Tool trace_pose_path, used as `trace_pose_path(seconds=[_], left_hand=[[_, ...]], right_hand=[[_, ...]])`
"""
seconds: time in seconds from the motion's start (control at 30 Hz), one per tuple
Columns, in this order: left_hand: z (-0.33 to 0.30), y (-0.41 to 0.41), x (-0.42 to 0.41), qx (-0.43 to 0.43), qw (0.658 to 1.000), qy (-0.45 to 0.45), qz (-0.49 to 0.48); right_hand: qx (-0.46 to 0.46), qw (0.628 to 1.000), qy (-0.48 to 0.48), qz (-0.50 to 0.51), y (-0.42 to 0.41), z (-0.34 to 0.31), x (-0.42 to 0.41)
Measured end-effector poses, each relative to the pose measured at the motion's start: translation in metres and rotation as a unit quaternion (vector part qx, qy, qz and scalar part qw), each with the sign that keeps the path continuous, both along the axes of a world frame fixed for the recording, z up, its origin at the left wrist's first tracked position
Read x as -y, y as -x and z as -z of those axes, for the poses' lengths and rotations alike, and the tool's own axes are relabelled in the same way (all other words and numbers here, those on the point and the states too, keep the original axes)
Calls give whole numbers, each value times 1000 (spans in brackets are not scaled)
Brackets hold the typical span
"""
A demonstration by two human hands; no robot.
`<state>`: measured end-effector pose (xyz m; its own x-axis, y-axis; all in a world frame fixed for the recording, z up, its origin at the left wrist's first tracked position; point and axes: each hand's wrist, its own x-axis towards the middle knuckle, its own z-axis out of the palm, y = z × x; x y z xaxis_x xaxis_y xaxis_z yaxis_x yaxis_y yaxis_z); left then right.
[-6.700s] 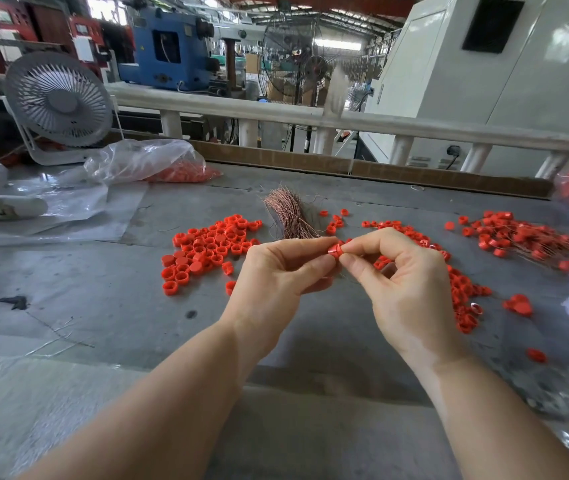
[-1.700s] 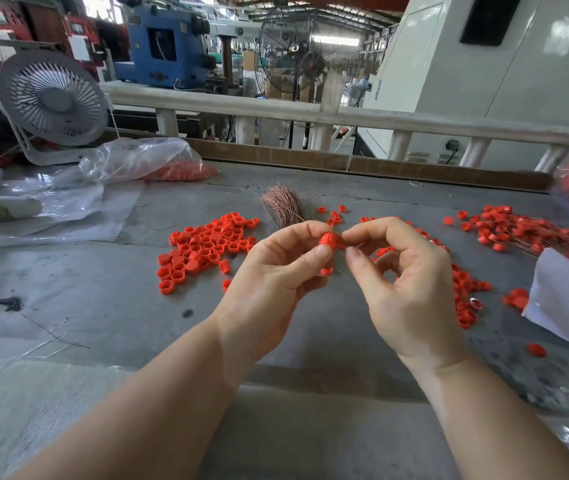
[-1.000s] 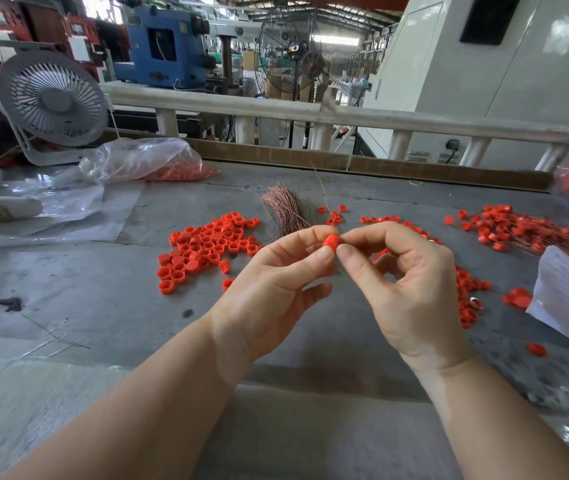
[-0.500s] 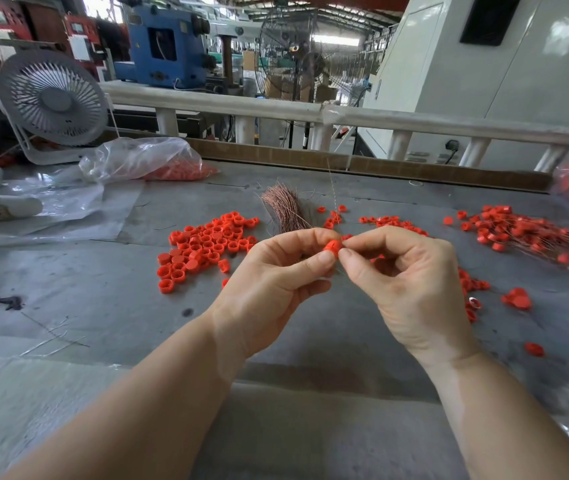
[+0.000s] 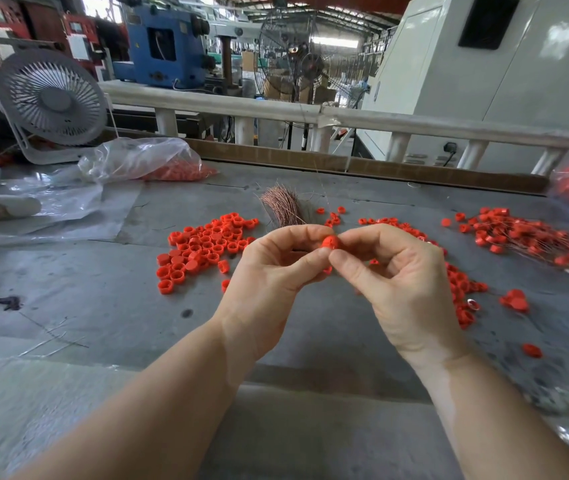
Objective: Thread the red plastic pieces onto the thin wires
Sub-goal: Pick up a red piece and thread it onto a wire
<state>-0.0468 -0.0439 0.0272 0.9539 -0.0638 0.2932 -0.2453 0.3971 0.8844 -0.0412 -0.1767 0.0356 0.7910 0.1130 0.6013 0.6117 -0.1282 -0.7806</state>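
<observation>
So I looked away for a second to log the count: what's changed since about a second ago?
Little. Both hands, left and right, still pinch the red piece between their fingertips, with a thin wire rising from it. The red piles and wire bundle on the table lie as before.

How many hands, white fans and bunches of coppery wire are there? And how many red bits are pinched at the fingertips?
Hands: 2, the left hand and the right hand
White fan: 1
Wire bunch: 1
Red piece pinched at the fingertips: 1
Total: 5
</observation>
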Motion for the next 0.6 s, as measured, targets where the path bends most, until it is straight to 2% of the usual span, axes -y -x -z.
trace_pose_path(seconds=[0.27,0.6], left_hand=[[0,0,-2,19,1000,-16,-12],[-1,2,-4,37,999,-27,-26]], right_hand=[[3,1000,-31,-1,0,-1,0],[-25,1000,-10,-13,-1,0,0]])
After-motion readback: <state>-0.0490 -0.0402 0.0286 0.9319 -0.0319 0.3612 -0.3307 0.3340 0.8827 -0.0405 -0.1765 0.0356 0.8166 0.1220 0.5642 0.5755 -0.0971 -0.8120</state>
